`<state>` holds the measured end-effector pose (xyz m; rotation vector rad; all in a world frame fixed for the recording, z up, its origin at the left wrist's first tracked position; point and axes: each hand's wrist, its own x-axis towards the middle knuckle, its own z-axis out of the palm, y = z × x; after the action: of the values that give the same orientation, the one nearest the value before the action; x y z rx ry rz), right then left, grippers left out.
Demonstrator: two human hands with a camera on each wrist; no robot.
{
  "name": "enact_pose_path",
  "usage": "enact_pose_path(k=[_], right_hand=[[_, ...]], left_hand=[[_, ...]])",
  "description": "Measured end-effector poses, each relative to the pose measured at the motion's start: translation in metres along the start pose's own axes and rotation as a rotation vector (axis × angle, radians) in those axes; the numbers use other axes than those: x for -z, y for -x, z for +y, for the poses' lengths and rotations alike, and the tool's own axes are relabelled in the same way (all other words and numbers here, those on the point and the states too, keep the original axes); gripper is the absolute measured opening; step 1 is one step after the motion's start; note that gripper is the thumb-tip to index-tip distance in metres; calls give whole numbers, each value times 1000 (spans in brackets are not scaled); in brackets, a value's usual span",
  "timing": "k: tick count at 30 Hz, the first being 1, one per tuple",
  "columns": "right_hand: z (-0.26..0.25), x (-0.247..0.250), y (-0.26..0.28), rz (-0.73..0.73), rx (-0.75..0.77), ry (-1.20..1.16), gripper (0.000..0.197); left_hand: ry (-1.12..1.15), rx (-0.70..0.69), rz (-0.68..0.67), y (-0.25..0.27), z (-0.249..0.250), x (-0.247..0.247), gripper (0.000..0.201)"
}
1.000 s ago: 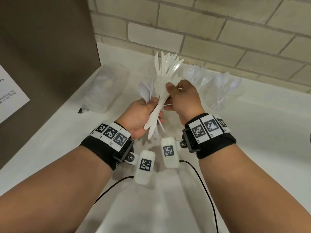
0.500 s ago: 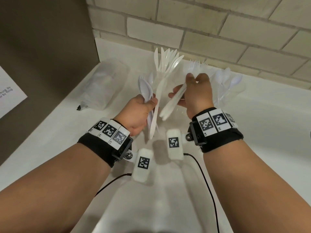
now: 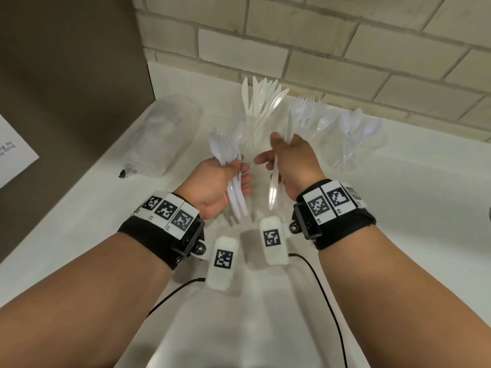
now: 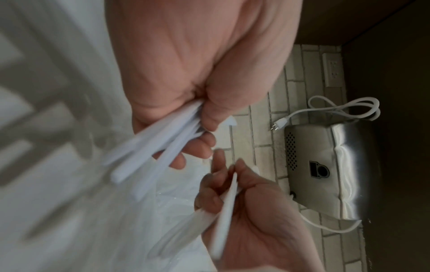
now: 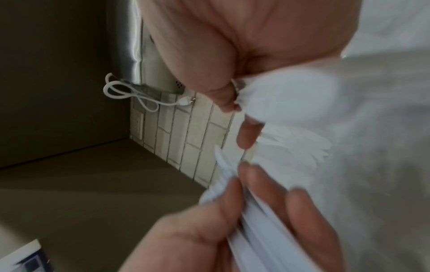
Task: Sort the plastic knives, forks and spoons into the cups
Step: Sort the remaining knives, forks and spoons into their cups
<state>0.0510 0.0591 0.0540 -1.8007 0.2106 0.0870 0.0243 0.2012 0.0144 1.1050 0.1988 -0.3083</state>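
Right hand (image 3: 292, 160) now holds one white plastic utensil (image 3: 281, 155), apparently a knife, upright in curled fingers, pulled apart from the bundle of white plastic spoons and forks (image 3: 228, 166) that the left hand (image 3: 218, 187) grips by the handles. A second ago both hands met on one thicker bundle. Just beyond stand three clear plastic cups: one with knives (image 3: 261, 102), one with forks (image 3: 305, 110), one with spoons (image 3: 353, 131). Judging by this, the picked piece belongs in the knife cup, while the bundle is left to sort on the white bench (image 3: 398, 208).
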Motion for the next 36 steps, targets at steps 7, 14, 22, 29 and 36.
enact_pose_path(k=[7,14,22,29,36], right_hand=[[-66,12,-50,134,182,-198,18],[-99,-14,-112,228,494,-247,19],[-50,-44,-159,169,301,-107,20],[-56,-21,-146,199,330,110,57],[-42,10,-72,173,376,106,15]], left_hand=[[12,-9,102,-10,9,17,13],[-3,-26,156,-21,14,23,12],[-1,8,165,-40,9,30,14],[-28,38,139,-42,10,16,12],[-76,39,-8,-35,7,-8,17]])
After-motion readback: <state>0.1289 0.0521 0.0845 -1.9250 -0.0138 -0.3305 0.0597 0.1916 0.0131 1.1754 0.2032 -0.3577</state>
